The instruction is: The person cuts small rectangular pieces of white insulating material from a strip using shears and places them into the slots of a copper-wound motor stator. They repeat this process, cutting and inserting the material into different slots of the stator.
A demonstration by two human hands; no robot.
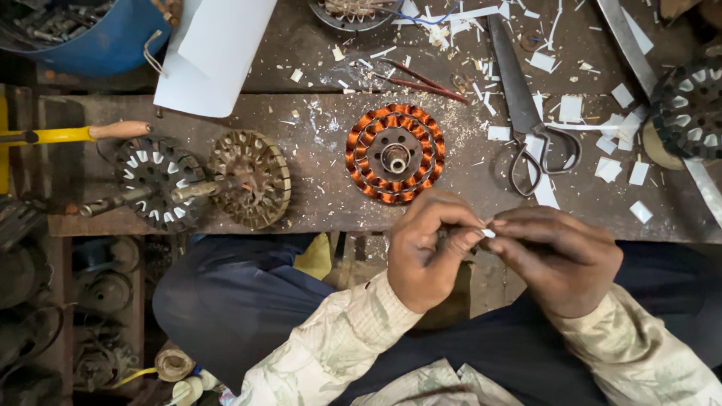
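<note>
My left hand (429, 252) and my right hand (560, 256) meet just below the workbench edge, fingertips pinched together on a small white paper strip (489, 232). Directly above the hands, on the wooden bench (316, 203), lies a round motor stator wound with copper wire (395, 153). Large metal scissors (526, 113) lie to the right of the stator, blades pointing away from me. Both sleeves are pale and patterned.
Two bare stator cores (159, 183) (252, 179) rest at the left on a rod. A white sheet (214, 53), a blue bucket (98, 37), a yellow-handled tool (75, 134), another dark stator (690, 109) and several paper scraps (617, 135) lie about. More parts sit below left.
</note>
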